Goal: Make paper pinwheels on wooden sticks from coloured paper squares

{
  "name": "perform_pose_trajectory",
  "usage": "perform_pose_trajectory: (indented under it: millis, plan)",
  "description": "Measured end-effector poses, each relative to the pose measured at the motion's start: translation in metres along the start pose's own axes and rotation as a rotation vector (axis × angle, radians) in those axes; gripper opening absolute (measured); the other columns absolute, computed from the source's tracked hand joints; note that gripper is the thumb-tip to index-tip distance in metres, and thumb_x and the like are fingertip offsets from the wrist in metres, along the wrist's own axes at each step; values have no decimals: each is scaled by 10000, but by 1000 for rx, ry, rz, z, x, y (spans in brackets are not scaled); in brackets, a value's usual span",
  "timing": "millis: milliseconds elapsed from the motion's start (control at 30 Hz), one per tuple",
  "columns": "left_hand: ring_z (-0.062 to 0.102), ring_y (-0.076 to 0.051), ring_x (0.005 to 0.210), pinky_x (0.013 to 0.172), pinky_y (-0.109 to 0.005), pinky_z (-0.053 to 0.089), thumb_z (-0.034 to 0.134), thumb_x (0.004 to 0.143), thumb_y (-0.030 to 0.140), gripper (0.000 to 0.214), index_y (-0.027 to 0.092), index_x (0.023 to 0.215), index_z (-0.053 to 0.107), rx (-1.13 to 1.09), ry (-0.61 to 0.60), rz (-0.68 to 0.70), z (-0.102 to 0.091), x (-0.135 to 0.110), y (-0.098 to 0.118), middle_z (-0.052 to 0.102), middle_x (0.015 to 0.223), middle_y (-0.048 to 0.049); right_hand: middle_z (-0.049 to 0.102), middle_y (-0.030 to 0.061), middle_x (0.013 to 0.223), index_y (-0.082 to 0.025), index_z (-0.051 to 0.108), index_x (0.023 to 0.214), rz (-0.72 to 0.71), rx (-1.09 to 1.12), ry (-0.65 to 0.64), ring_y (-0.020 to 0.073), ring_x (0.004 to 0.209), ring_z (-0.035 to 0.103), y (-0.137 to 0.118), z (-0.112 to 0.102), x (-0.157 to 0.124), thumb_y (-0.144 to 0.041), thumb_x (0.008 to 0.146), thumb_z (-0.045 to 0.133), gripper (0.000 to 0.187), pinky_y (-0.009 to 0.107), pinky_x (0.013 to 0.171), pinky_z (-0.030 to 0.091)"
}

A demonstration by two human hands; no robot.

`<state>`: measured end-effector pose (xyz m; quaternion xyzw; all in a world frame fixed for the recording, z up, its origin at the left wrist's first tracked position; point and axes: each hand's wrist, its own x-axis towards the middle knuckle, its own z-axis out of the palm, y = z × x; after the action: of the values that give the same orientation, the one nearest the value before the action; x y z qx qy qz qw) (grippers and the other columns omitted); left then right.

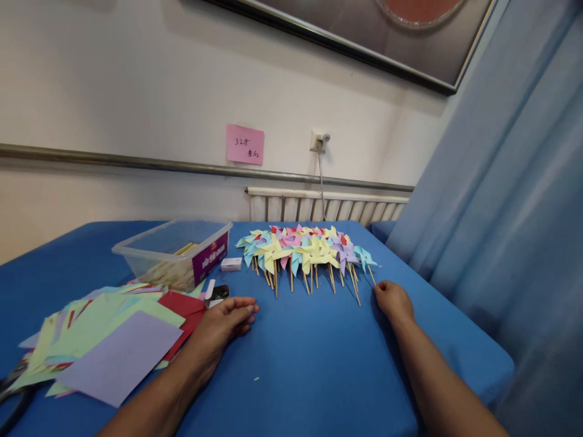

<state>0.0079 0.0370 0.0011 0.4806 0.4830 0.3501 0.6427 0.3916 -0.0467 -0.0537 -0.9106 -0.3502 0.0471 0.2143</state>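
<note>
Blue pinwheel [365, 257], near counter's [310, 370] right edge: stick [371, 275] pinched in right hand [393, 300]; apparent step, placing. Next move calls for gentle release. Left hand [233, 318]: fingers half-open, seemingly empty.

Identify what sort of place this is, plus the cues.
Probably an indoor craft workspace: coloured paper pinwheels on thin wooden sticks and a loose pile of flat, coloured paper sheets lie on a blue-covered table, near a ribbed, off-white radiator.
</note>
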Motion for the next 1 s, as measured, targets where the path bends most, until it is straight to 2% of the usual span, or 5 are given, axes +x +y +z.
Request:
perform_pose_trajectory:
  millis: [300, 733, 1000]
  plan:
    - [610, -123, 675, 615, -223, 492, 729, 652, 321, 317, 147, 908, 660, 64, -19, 0, 4, -3, 1, 707, 905, -87, 705, 59, 784, -215, 681, 798, 15, 34, 15, 195, 730, 627, 3, 1, -1, -378, 831, 448, 286, 254, 559, 353]
    - [623, -155, 661, 603, -250, 482, 741, 622, 350, 290, 168, 839, 678, 131, -48, 41, 8, -5, -1, 717, 826, -73, 721, 62, 824, -227, 702, 819, 12, 30, -9, 210, 769, 648, -8, 3, 0, -401, 833, 466, 293, 257, 550, 353]
    - [585, -138, 635, 612, -248, 460, 746, 610, 344, 290, 167, 829, 678, 136, -55, 51, 9, -5, -2, 713, 790, -63, 703, 57, 789, -224, 683, 800, 44, 12, -8, 194, 737, 633, -4, 1, 2, -385, 829, 466, 271, 250, 564, 358]
